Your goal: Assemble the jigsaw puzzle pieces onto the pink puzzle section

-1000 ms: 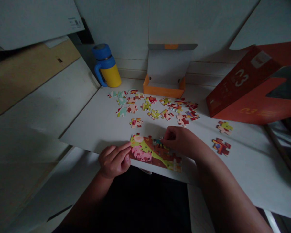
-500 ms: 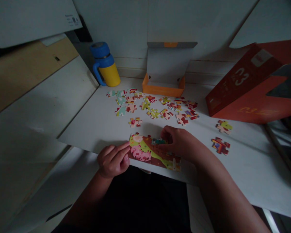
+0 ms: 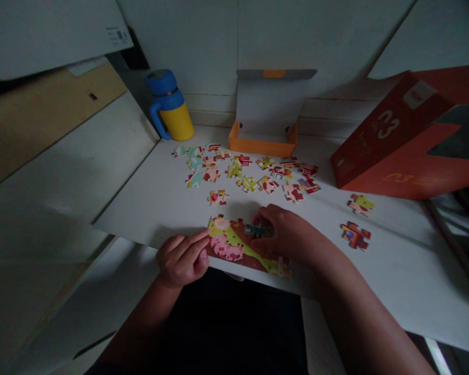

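A partly joined strip of jigsaw puzzle [image 3: 234,245] with a pink pig lies at the near edge of the white table [image 3: 394,260]. My left hand [image 3: 183,259] is curled, its fingertips pressing the strip's left end. My right hand [image 3: 287,233] rests over the strip's right half and pinches a small teal puzzle piece [image 3: 255,229] against its top edge. Several loose puzzle pieces [image 3: 246,169] lie scattered farther back.
A yellow mug with a blue lid [image 3: 171,107] and an open orange box [image 3: 264,140] stand at the back. A red box [image 3: 398,135] leans at the right. Two separate pieces [image 3: 355,234] lie to the right of my right hand.
My right hand has slid left along the strip with the teal piece between its fingers. My left hand has stayed at the strip's left end.
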Demonstrator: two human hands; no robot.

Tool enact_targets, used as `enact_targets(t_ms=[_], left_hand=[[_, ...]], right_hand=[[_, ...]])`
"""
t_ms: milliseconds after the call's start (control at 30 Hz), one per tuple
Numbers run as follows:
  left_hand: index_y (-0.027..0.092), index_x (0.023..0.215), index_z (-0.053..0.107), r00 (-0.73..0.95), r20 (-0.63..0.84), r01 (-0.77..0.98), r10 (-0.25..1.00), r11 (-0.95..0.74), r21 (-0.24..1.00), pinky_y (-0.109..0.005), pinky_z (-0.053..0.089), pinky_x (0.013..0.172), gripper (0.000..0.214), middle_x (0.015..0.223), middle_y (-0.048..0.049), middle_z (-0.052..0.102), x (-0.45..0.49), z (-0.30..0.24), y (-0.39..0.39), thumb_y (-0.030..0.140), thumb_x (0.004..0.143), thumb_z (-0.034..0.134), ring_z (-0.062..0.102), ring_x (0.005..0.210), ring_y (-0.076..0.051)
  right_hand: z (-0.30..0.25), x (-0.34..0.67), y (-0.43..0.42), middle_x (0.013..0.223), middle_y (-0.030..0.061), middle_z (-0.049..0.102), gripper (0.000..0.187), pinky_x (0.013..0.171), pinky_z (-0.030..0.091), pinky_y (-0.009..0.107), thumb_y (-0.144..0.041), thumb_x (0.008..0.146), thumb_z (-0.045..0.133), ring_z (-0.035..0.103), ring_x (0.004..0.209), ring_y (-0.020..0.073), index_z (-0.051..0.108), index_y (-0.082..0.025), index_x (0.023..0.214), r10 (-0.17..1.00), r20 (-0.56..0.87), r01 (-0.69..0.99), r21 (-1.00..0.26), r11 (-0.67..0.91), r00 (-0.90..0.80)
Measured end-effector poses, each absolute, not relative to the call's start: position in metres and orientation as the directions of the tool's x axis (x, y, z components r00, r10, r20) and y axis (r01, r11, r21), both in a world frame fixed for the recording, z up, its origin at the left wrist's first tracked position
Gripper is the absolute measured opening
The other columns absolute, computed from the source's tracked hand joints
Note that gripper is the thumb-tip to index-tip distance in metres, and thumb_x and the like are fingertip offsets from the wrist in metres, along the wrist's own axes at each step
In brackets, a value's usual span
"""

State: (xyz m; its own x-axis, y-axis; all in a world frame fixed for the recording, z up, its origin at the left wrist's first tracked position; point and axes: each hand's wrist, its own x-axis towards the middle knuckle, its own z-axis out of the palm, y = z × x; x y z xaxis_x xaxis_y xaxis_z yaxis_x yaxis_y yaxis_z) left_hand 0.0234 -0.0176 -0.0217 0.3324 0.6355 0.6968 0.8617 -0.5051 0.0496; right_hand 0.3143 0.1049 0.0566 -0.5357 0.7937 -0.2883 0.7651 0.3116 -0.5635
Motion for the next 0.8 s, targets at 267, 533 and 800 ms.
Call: enact_targets(t_ms=[267,533,800], left_hand=[[0.021,0.117,0.074,0.321,0.693,0.865,0.646,-0.498,0.064,-0.042,0.055,0.07,0.028,0.122,-0.006,0.083,0.023,-0.0239,-0.0195,0.016,0.09,0.067,0.078,0.081,-0.023],[0.022,0.118,0.074,0.319,0.693,0.864,0.646,-0.499,0.069,-0.042,0.056,0.071,0.029,0.122,-0.0062,0.083,0.0216,-0.0247,-0.0198,0.017,0.091,0.066,0.079,0.084,-0.023],[0.023,0.117,0.074,0.318,0.696,0.867,0.644,-0.494,0.061,-0.042,0.056,0.07,0.027,0.12,-0.0054,0.084,0.0228,-0.0234,-0.0189,0.018,0.092,0.065,0.077,0.08,-0.023]], right_hand=[[0.0603,0.3122,0.1044,0.11,0.0069,0.074,0.038,0.073,0.044,0.032,-0.032,0.078,0.088,0.066,0.091,0.0236,0.075,-0.025,0.113,0.792,-0.287,0.763,-0.565,0.314,-0.539],[0.0578,0.3103,0.1049,0.11,0.0061,0.075,0.036,0.074,0.045,0.032,-0.032,0.08,0.087,0.067,0.091,0.0228,0.075,-0.025,0.113,0.794,-0.277,0.761,-0.564,0.321,-0.541],[0.0567,0.3102,0.1052,0.106,0.0062,0.075,0.035,0.072,0.043,0.031,-0.034,0.081,0.086,0.067,0.087,0.0222,0.075,-0.024,0.112,0.796,-0.252,0.751,-0.565,0.341,-0.551]])
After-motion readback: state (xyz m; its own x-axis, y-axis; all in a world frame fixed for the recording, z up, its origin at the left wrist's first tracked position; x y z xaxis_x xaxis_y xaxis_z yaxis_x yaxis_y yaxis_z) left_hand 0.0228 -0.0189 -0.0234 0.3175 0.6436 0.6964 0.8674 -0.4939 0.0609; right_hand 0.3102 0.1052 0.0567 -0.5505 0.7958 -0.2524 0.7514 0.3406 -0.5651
